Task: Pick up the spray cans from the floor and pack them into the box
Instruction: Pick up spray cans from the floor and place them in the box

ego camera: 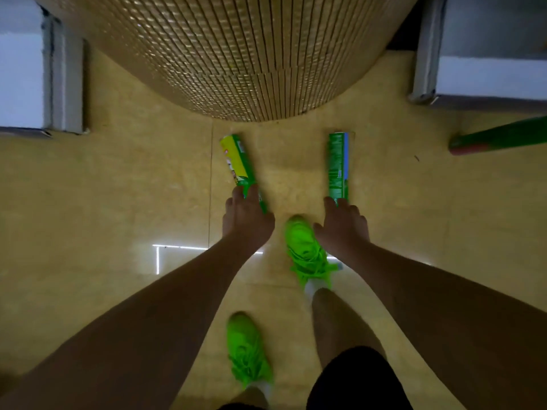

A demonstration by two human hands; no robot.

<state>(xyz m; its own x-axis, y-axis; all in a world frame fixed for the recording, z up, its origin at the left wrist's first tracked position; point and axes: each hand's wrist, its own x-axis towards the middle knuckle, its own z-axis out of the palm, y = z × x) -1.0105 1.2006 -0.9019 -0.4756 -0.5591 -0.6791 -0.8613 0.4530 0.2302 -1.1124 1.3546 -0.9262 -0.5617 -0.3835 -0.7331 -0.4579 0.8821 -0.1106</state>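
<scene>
**Reaching down for two spray cans on the floor**

Seen from above, two bare arms are stretched down toward a glossy yellow-tan tiled floor (pixel 118 187). A green and yellow cylindrical spray can (pixel 238 161) lies on its side on the floor, and its near end is covered by the left hand (pixel 247 221), whose fingers (pixel 251 193) are curled over the can in a grip. A second green spray can with a blue stripe and small printed text (pixel 338 167) lies just to the right, roughly parallel to the first and apart from it. Its near end is met by the right hand (pixel 344 224), with the fingers bent down onto it; whether the can is fully gripped cannot be told.

Two bright neon-green laced sneakers (pixel 305 250) are planted on the floor below the hands. A large rounded stack of ribbed brown cardboard (pixel 236 54) fills the top of the view. Pale grey boxes (pixel 488 69) stand at both upper corners, and a further green can with a red end (pixel 497 139) lies at the right edge.
</scene>
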